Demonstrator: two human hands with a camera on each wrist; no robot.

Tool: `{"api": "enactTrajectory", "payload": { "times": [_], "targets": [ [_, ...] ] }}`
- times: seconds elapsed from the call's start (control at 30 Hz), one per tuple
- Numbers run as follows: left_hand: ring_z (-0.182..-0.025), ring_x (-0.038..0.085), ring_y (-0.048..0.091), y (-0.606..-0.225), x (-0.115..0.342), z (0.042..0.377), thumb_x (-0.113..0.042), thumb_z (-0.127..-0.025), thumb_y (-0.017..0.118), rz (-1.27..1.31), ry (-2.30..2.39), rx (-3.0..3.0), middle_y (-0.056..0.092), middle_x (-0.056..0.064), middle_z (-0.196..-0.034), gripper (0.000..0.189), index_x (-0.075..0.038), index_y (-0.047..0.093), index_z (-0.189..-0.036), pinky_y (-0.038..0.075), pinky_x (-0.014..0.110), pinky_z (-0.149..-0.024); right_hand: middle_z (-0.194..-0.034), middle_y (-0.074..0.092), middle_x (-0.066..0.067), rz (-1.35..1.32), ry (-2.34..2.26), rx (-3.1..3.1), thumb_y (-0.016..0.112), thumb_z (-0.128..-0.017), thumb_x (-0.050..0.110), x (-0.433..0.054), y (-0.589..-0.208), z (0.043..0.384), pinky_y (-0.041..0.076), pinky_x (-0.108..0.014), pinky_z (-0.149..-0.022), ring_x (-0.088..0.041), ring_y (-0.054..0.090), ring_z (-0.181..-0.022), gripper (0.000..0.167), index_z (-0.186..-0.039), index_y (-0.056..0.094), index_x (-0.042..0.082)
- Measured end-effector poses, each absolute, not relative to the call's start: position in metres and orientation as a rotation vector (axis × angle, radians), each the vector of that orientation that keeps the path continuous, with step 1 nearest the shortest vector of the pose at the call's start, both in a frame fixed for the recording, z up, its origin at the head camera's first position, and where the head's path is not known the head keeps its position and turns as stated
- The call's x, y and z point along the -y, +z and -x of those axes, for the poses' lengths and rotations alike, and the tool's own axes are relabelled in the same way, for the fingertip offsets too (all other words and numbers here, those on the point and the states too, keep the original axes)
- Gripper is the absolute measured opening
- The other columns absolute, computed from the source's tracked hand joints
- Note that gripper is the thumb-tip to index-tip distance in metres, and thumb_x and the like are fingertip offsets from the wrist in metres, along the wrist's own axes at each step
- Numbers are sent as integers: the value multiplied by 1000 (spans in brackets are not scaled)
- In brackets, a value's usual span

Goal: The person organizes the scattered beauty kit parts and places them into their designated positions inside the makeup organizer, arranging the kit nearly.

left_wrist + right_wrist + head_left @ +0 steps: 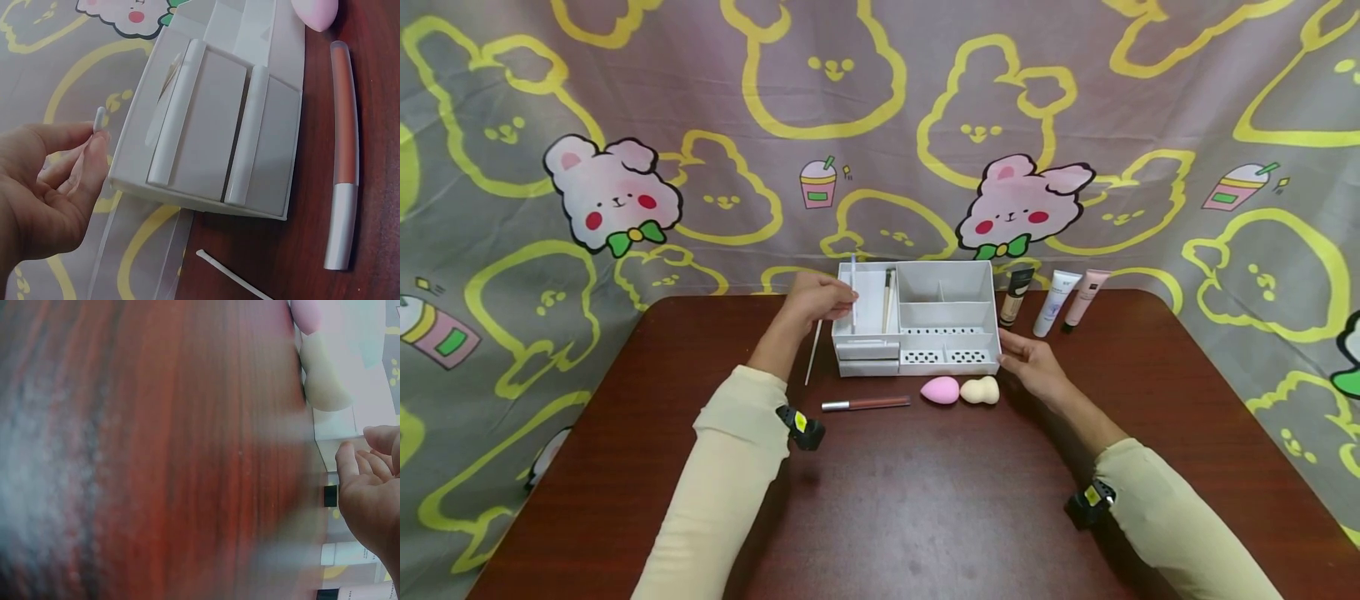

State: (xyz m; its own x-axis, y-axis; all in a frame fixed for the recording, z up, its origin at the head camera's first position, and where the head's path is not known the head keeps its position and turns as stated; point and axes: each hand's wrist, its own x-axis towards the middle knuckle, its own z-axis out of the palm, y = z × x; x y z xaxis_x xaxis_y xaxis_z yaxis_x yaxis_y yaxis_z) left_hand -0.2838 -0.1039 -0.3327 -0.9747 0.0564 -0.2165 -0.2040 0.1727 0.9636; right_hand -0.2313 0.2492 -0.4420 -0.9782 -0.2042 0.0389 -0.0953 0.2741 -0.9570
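My left hand [822, 297] pinches a thin pale stick [853, 283] between thumb and fingertips, upright over the left compartment of a white desktop organizer [946, 318]. In the left wrist view, one white rounded end of that stick [99, 117] pokes out of the pinch; its exact kind I cannot tell. Makeup brushes [888, 302] with light handles stand in the same compartment. At the organizer's right front corner, my right hand [1036, 367] rests its fingertips against the side, fingers loosely extended.
Before the organizer lie a lip gloss tube [867, 403], a pink makeup sponge [940, 390] and a cream one [981, 390]. A thin white stick [813, 353] lies left of it. A black-capped tube [1017, 297], a white tube [1057, 303] and a pink tube [1086, 302] stand right.
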Motion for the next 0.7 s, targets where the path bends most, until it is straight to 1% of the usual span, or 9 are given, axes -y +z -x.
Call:
{"api": "enactTrajectory", "payload": {
  "times": [0.13,0.37,0.53,0.7],
  "targets": [
    [-57,1,62,-333,99,287,1,-92,66,153,1850,-2263,63,-6,-67,34,17,63,-122,58,12,-58,-149,41,-35,285,-1820,-2428,52,-99,-7,-249,-441,231,49,-2,-88,11,59,-107,55,-151,34,-12],
    [-54,1,59,-334,90,290,2,-91,67,165,1790,-2307,61,-4,-65,29,16,66,-116,56,10,-54,-149,42,-35,273,-1813,-2436,53,-99,-6,-249,-440,230,49,-1,-87,12,59,-106,56,-151,35,-12],
    [-51,1,58,-335,82,290,3,-89,67,121,1763,-2346,60,-4,-61,26,18,68,-110,55,11,-52,-149,42,-34,269,-1805,-2444,53,-99,-6,-249,-441,231,49,-1,-87,11,59,-107,55,-151,35,-12],
    [-45,2,58,-334,77,291,2,-86,70,107,1666,-2449,58,-5,-54,24,16,72,-104,54,13,-49,-150,43,-33,258,-1771,-2475,53,-99,-5,-249,-443,232,48,-1,-87,9,59,-109,55,-151,36,-11]
  ]
}}
